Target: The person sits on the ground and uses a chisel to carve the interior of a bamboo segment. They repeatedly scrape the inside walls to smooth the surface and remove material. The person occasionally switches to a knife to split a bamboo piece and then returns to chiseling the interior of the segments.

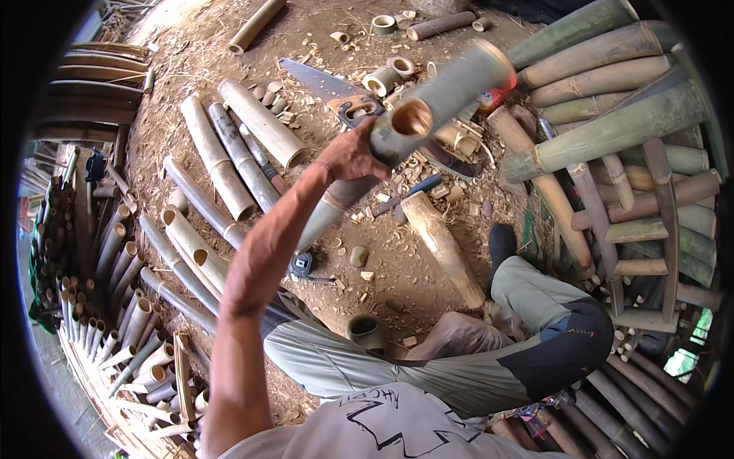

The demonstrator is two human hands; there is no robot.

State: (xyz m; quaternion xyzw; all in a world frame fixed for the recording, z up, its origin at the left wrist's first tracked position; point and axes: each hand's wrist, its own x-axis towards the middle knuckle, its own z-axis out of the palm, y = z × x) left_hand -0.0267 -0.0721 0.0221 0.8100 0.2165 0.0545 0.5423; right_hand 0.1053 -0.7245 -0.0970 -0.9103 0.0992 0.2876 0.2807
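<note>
My left hand (352,154) is closed around a thick bamboo tube (456,86), holding it raised and slanted over the ground. An oval opening (411,119) is cut into its upper side, just past my fingers. The tube's far end is smeared by motion. Below the tube, a handsaw (325,83) with a wooden handle lies among shavings. A short blue-handled tool (425,184) is on the ground beside a pale split bamboo log (442,246). Near my left knee sits a dark tape measure (301,265). My right hand does not show.
Long bamboo pieces (218,159) lie at the left, with many cut tubes (138,321) stacked farther left. Green bamboo poles (612,138) pile up at the right beside a ladder-like bamboo frame (639,229). A short hollow tube (365,330) stands by my legs (344,359). Chips litter the dirt.
</note>
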